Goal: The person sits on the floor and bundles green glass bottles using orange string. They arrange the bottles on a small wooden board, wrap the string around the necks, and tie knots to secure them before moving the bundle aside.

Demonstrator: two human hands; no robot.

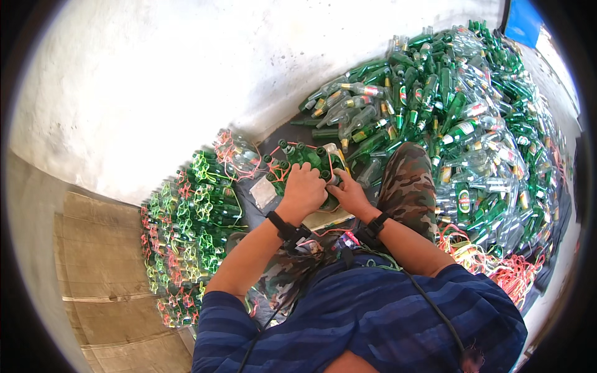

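Before me stands a small group of green glass bottles [305, 156] with a pinkish-red plastic cord [331, 163] around their necks. My left hand [305, 189] is curled over the near side of the group; its fingertips are partly hidden, so what it grips cannot be told. Close beside it, my right hand [347, 191] has its thumb and fingers around a pale bottle neck or end [333, 180] at the group's right side. Further green bottles with red cord [277, 170] touch the group on the left.
A large heap of loose green and clear bottles [447, 102] lies at the right. Corded bottles [205, 205] are stacked at the left beside cardboard [102, 261]. Loose red and yellow cords [503, 272] lie by my right side. A white wall [154, 79] rises ahead.
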